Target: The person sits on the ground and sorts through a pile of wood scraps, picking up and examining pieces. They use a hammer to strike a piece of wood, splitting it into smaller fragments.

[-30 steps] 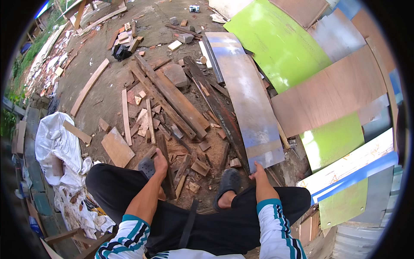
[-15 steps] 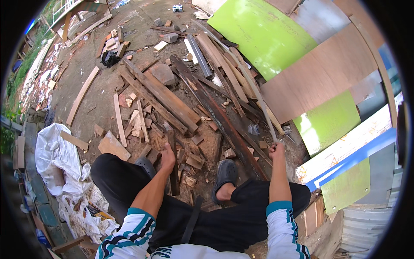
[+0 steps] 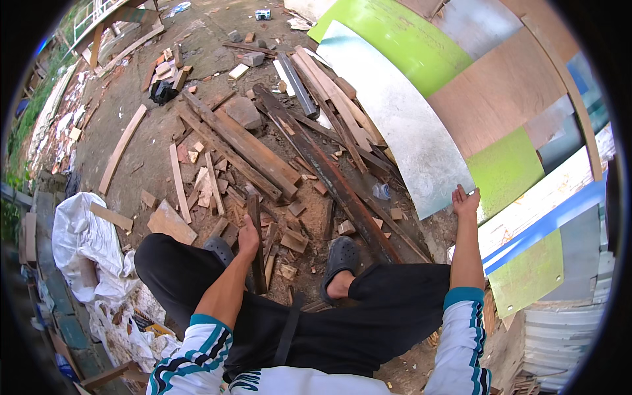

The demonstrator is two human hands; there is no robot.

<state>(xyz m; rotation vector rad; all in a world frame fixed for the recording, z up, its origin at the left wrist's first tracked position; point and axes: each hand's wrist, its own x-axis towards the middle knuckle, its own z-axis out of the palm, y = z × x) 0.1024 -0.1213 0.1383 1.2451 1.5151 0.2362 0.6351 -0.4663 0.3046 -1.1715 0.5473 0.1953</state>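
Note:
My left hand [image 3: 247, 238] is closed around a short dark wooden board [image 3: 257, 253] that stands roughly upright between my legs. Out to the right, my right hand [image 3: 466, 201] is at the near corner of a long pale silvery sheet [image 3: 395, 112], fingers curled at its edge. The sheet is tilted so that its broad face shows, and it covers part of the wood pile and the panels behind. Below my right hand lies a blue and white panel [image 3: 533, 220].
Long planks [image 3: 316, 158] lie ahead, among small wood offcuts [image 3: 294, 241] and sawdust. Green and brown panels [image 3: 503, 95] slope along the right. A white sack [image 3: 85, 243] lies at left, and a grey stone [image 3: 242, 113] rests behind the planks.
My right hand has moved right and slightly up, and the thin edge it held has turned to show the sheet's broad face. My left hand has shifted slightly left with the wooden board.

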